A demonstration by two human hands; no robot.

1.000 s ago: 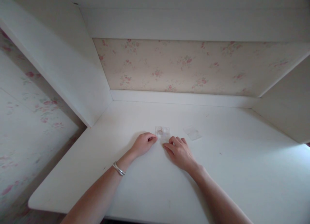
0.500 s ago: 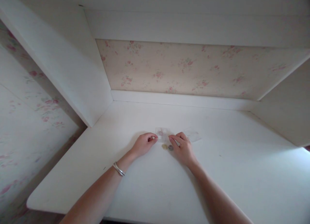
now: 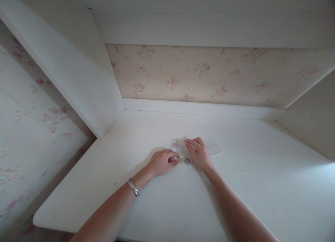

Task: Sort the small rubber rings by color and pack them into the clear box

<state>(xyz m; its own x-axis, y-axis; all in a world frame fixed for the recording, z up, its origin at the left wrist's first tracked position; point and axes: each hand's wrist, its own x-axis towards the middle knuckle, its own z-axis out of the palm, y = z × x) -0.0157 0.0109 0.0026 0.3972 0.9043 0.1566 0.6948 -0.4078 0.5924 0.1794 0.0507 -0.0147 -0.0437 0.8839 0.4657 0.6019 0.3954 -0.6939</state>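
Note:
My left hand, with a silver bangle at the wrist, has thumb and forefinger pinched at the edge of a gold-coloured coin. Right beside that coin lies a silver-coloured coin. A small clear plastic bag with a reddish print rests on the table behind the coins. Its upper edge is between the thumb and forefinger of my right hand. Another clear plastic bag lies flat to the right, partly hidden by that hand.
The white tabletop has a rounded front left corner. White side panels and a low back ledge enclose it, with flowered wallpaper behind. A small dark speck lies left of my left forearm.
My left hand has left the bag's left edge and moved right and nearer to me, to the gold-coloured coin. My right fingertips have shifted to the bag's upper edge.

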